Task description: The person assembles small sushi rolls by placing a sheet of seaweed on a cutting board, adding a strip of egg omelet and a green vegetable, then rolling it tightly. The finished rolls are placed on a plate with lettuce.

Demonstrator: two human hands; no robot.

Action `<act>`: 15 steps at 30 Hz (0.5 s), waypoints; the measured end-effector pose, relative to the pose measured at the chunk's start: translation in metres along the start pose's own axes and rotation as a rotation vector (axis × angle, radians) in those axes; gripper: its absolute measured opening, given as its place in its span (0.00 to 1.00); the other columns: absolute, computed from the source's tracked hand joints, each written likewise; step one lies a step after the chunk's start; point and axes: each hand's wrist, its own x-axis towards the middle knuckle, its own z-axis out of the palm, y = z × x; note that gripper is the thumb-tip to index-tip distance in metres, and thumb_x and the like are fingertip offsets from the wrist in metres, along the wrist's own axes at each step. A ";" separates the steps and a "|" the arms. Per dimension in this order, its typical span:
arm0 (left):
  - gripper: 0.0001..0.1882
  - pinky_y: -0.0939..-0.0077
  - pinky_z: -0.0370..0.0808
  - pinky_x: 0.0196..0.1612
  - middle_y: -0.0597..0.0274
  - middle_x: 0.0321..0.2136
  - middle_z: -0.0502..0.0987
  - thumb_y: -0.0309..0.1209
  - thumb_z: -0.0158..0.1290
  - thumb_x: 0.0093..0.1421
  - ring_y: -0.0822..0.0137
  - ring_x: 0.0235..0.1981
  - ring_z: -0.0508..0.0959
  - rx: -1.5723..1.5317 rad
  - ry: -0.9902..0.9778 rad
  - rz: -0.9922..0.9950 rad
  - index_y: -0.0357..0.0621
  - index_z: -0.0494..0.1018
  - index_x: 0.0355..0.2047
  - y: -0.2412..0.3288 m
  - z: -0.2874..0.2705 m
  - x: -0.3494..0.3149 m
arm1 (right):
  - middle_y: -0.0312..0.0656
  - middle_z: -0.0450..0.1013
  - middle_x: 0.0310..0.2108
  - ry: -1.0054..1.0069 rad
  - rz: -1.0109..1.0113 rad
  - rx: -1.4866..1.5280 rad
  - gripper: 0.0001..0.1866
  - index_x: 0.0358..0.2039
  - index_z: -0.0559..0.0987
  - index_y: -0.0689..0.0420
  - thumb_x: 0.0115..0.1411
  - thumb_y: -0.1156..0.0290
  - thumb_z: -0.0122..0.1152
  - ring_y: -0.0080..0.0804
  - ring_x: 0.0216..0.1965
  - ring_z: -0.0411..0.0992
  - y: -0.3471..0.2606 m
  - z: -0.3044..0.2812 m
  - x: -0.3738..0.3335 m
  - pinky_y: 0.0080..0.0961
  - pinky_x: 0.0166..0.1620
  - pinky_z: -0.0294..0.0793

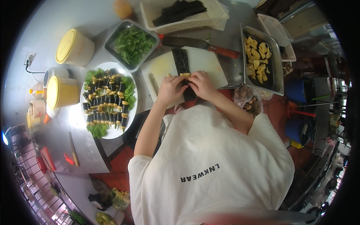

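Note:
A dark seaweed strip (180, 60) lies lengthwise over the white cutting board (208, 62), its near end hanging past the board's front edge. My left hand (171, 89) and my right hand (203, 85) meet over the strip, fingers curled and thumbs close together. They pinch the strip around a yellow tofu-like piece (184, 74), which shows between the fingertips. The fingers partly hide what lies beneath them. To the left, a round white plate (134, 112) holds rows of seaweed-wrapped rolls (108, 100) on green lettuce (98, 130).
Behind the board lie a cleaver (187, 42), a metal tray of green leaves (132, 68) and a basket (148, 17) with seaweed sheets (180, 11). A metal tray (276, 88) of yellow pieces (257, 56) stands right. Yellow-lidded tubs (84, 48) and a knife (74, 150) are left.

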 end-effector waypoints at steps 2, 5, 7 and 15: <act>0.09 0.65 0.71 0.38 0.56 0.31 0.79 0.25 0.59 0.49 0.54 0.32 0.76 -0.035 0.021 0.016 0.38 0.78 0.33 -0.007 0.004 0.000 | 0.37 0.69 0.38 0.007 0.021 0.023 0.12 0.38 0.78 0.55 0.50 0.72 0.64 0.35 0.42 0.68 0.004 0.000 0.003 0.31 0.46 0.65; 0.10 0.65 0.73 0.36 0.53 0.32 0.78 0.24 0.59 0.49 0.54 0.33 0.77 -0.048 0.024 0.000 0.37 0.78 0.33 -0.016 0.012 0.000 | 0.36 0.69 0.38 0.021 0.044 0.139 0.12 0.37 0.78 0.55 0.50 0.72 0.65 0.35 0.41 0.69 0.009 -0.001 0.006 0.31 0.45 0.66; 0.10 0.64 0.74 0.36 0.53 0.32 0.78 0.23 0.60 0.48 0.54 0.33 0.76 -0.064 0.021 -0.026 0.37 0.78 0.33 -0.019 0.016 0.000 | 0.36 0.70 0.38 0.013 0.055 0.251 0.12 0.37 0.79 0.55 0.50 0.72 0.65 0.35 0.40 0.69 0.005 -0.006 0.007 0.31 0.44 0.66; 0.12 0.66 0.76 0.38 0.52 0.33 0.77 0.20 0.60 0.48 0.55 0.35 0.77 -0.283 -0.021 -0.189 0.37 0.77 0.35 0.002 -0.003 0.006 | 0.38 0.70 0.38 -0.036 -0.073 0.049 0.13 0.39 0.79 0.56 0.51 0.75 0.63 0.37 0.39 0.69 0.004 -0.008 0.005 0.31 0.42 0.68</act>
